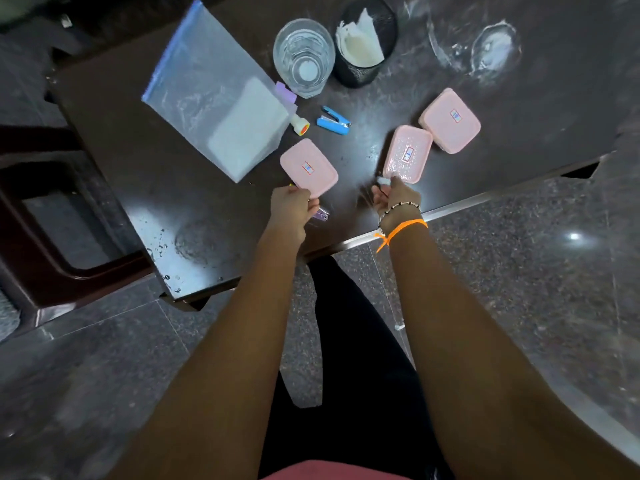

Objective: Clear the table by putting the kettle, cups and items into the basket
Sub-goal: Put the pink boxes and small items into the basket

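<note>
— What does the desk [138,143] look like?

— Dark brown and glossy, smeared with pale streaks and ring marks, with a bright strip along its near edge. It stands on a speckled grey stone floor [519,258], and a dark red-brown chair [52,237] sits at its left side.

— And the hands?

— Both are closed on pink lidded boxes near the front edge. The left hand [292,206] pinches the near corner of the left pink box [308,168], and a small purple item [322,213] shows just under its fingers. The right hand [394,199], with a beaded bracelet and an orange thread at the wrist, grips the near end of the middle pink box [408,154]; something small and white sits at its fingertips, I cannot tell what.

— Anything else still out?

— A third pink box [450,121] lies touching the middle one, behind it on the right. Further back stand a clear glass [304,57] and, just beside it, a black mesh cup [367,43] holding white paper. A zip bag [214,98] with a white pad inside lies on the left; a blue stapler [333,121] and a small orange-capped stamp [300,125] lie between bag and boxes.
</note>
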A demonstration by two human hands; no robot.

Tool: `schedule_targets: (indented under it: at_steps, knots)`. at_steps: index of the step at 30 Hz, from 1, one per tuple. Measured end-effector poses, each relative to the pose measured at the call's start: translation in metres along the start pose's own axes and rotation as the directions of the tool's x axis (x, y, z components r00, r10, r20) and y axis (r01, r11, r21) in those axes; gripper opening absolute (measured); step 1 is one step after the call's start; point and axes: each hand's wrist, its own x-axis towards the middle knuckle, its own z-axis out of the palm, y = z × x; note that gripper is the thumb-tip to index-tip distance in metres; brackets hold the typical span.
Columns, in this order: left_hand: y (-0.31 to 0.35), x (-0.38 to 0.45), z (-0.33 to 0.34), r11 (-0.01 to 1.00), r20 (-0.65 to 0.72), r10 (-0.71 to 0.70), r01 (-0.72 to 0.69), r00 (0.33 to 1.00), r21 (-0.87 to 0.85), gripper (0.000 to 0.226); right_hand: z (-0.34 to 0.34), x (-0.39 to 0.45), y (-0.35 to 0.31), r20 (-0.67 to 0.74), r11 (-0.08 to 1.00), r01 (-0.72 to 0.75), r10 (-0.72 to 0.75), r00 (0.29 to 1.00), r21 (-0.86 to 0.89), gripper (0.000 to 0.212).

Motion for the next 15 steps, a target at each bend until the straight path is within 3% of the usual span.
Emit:
schedule_targets:
  at_steps: [5,9,15]
  knots:
    - [-0.012,-0.01,0.012,0.991,0.062,0.05,-0.057,0.997,0.12,0.009,-0.011,0.007,-0.016,-0.017,0.98,-0.091,0.096,0.995,0.177,0.018]
    - [-0.01,-0.012,0.011,0.98,0.085,0.069,-0.084,0.994,0.183,0.01,-0.015,0.0,-0.015,0.041,0.989,-0.122,0.119,0.992,0.083,0.026]
    - [-0.01,-0.016,-0.022,0.981,0.085,0.139,-0.148,0.987,0.122,0.015,-0.008,-0.025,0.01,0.08,0.996,-0.084,0.084,0.993,-0.005,0.025]
